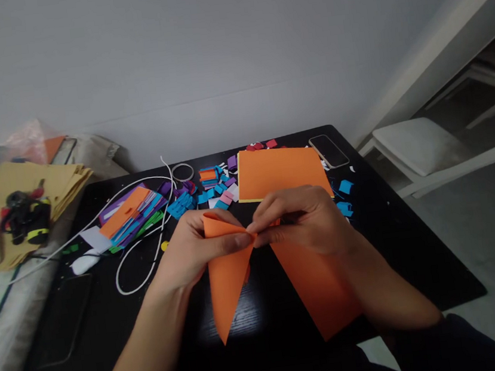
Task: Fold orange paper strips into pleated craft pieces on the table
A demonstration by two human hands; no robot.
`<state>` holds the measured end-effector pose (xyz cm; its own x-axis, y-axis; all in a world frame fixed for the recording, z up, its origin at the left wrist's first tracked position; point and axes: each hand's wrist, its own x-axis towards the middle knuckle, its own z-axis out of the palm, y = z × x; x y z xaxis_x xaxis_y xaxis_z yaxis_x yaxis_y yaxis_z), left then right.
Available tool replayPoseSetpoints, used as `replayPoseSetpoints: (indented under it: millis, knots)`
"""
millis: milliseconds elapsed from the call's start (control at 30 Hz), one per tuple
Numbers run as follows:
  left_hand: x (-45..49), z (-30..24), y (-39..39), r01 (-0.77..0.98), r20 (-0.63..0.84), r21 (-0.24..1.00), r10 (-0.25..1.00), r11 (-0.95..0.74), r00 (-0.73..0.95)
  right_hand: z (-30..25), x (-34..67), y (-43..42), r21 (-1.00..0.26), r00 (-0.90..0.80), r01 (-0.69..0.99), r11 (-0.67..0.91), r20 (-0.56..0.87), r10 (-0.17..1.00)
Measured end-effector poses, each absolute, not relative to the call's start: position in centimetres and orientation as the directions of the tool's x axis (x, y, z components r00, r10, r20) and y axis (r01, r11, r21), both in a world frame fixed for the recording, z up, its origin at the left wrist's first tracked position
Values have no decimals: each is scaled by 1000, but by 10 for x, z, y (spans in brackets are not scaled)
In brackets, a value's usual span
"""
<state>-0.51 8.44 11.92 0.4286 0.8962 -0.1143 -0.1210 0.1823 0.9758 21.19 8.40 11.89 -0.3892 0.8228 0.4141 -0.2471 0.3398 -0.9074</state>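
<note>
My left hand [187, 247] is closed on a sheet of orange paper [227, 284], thumb on top, with the sheet curling over and tapering to a point below. The fingertips of my right hand [308, 220] pinch the paper's edge right beside my left thumb. Under my right hand and forearm a broad orange paper piece [312, 289] slants down toward the table's front edge. Whether it joins the part in my left hand is hidden by my fingers. Just behind my hands lies a stack of orange sheets [282, 172] with a yellow edge showing.
Blue, purple and pink paper bits [221, 192] litter the black table [420, 266]. A pile of coloured strips [134, 214], a looped white cable [122, 288] and a dark phone [63, 322] lie left. Another phone [329, 151] sits back right. A white stool [418, 143] stands beyond.
</note>
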Motion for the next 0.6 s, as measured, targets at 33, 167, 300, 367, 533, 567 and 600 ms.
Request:
replayPoseSetpoints:
  millis: [33,167,300,367,533,567,600]
  knots:
    - [-5,119,84,-115,-110,978,898,174,425,119,212,84,-908,-387,-246,340,414,824]
    - [-6,120,85,-75,-106,986,899,152,425,119,212,84,-906,-400,-253,339,417,816]
    - [-7,121,85,-34,-117,989,893,146,434,119,213,84,-901,-405,-258,348,428,808]
    - [-7,121,86,-23,-125,988,884,151,450,119,213,84,-901,-408,-254,353,431,805]
    - [-9,123,87,0,-136,988,876,154,463,118,214,83,-904,-426,-258,340,422,800]
    - [-10,123,87,5,-137,988,876,152,463,118,214,83,-906,-431,-259,334,418,800]
    - [-10,123,87,12,-139,989,876,150,461,118,214,83,-908,-434,-257,332,415,799]
